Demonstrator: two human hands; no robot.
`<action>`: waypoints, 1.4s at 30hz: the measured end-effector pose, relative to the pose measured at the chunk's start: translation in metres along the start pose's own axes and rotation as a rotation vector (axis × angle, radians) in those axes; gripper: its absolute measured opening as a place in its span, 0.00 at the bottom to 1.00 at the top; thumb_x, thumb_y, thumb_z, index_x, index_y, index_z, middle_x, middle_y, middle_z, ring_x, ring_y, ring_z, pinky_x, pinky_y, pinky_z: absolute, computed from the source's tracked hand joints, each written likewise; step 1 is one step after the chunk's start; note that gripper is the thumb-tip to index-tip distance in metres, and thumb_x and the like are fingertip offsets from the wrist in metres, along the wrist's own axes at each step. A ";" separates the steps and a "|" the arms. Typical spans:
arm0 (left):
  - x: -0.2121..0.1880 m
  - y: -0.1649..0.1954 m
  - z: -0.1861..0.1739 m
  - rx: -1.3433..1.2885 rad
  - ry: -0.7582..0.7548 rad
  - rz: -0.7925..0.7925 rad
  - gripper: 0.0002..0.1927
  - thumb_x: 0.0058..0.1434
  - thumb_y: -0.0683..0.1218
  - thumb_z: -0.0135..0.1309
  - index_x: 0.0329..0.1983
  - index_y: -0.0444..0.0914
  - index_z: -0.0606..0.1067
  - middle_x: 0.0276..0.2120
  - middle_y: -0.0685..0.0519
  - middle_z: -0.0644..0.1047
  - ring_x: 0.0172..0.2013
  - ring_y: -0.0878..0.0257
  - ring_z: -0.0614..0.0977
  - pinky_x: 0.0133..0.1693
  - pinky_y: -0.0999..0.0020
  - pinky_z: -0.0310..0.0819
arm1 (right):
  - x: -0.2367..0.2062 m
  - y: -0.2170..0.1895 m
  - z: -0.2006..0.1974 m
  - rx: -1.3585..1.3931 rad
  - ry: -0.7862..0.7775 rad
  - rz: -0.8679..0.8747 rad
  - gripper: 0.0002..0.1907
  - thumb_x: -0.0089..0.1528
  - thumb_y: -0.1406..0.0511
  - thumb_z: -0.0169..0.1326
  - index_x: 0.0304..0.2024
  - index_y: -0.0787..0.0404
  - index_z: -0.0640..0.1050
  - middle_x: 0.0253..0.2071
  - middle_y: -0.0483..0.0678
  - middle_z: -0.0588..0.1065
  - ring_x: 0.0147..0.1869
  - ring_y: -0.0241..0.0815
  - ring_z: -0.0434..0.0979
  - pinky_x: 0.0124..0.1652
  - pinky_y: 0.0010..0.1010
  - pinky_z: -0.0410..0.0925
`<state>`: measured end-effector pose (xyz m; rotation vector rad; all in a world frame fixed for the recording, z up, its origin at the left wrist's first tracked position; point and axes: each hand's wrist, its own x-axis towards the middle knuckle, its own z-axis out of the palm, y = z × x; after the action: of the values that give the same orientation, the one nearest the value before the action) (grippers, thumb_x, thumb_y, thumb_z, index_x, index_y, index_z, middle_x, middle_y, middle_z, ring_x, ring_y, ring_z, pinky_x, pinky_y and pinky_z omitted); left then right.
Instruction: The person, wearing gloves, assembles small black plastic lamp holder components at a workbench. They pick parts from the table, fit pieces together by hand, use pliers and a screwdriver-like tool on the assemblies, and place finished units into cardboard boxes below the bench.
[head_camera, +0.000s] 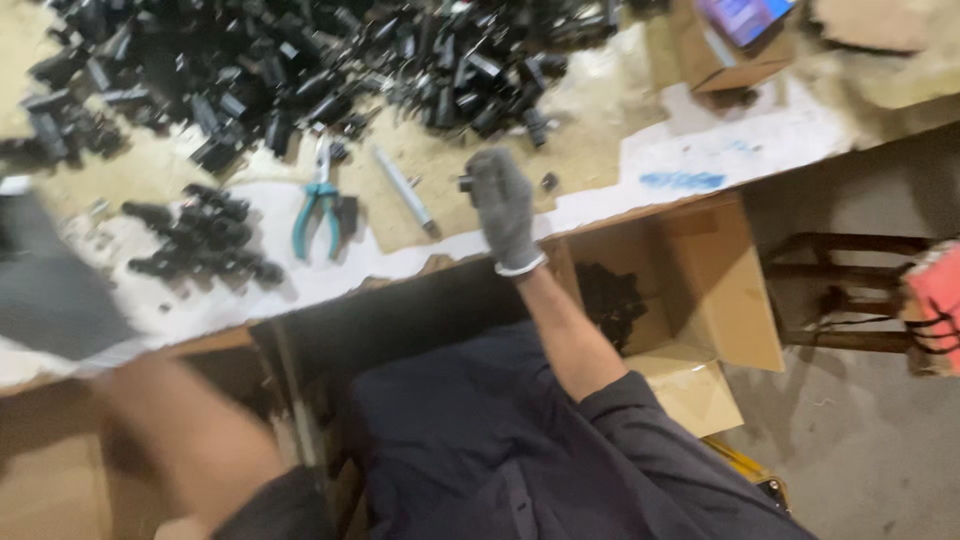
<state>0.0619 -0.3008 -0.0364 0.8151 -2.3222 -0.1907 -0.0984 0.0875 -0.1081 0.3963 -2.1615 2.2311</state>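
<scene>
Fingers of the gloved right hand (503, 205) pinch a small black part (466, 183) at their tips, just right of the pliers (318, 205); the left hand (60, 290) is blurred, its grip unreadable.

One head-worn camera looks steeply down over the workbench (700, 140).

The light is dim and warm, falling flat on the workbench (600, 110), so shadows under the black plastic parts (300, 60) and the pliers (318, 205) stay soft and short. Under the bench it goes dark. The whole picture is smeared by motion: the left forearm (190, 440) is a pale blur, the gloved right hand (503, 205) somewhat sharper. White paper (740, 140) glares mildly.
</scene>
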 end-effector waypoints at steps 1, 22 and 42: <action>-0.016 0.022 -0.002 -0.168 0.077 -0.006 0.05 0.68 0.37 0.61 0.46 0.37 0.80 0.42 0.49 0.81 0.42 0.59 0.83 0.45 0.68 0.78 | -0.001 0.002 -0.003 0.095 -0.037 0.037 0.13 0.76 0.59 0.49 0.44 0.62 0.75 0.32 0.42 0.70 0.32 0.30 0.68 0.31 0.22 0.62; -0.115 0.254 0.055 -1.007 -0.385 0.084 0.07 0.58 0.40 0.64 0.39 0.37 0.83 0.35 0.47 0.84 0.35 0.56 0.87 0.39 0.66 0.80 | 0.008 0.004 -0.010 0.392 -0.040 0.124 0.26 0.74 0.47 0.44 0.37 0.59 0.77 0.23 0.39 0.68 0.21 0.29 0.62 0.21 0.22 0.55; -0.104 0.269 0.050 -1.018 -0.340 0.189 0.08 0.55 0.41 0.62 0.39 0.38 0.83 0.33 0.48 0.82 0.33 0.54 0.85 0.39 0.63 0.79 | 0.015 0.004 -0.016 0.397 0.108 0.316 0.26 0.70 0.44 0.46 0.35 0.57 0.76 0.19 0.38 0.68 0.17 0.31 0.64 0.18 0.24 0.59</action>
<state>-0.0442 -0.0283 -0.0408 0.0402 -2.1421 -1.3637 -0.1167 0.1003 -0.1090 -0.0753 -1.8289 2.7823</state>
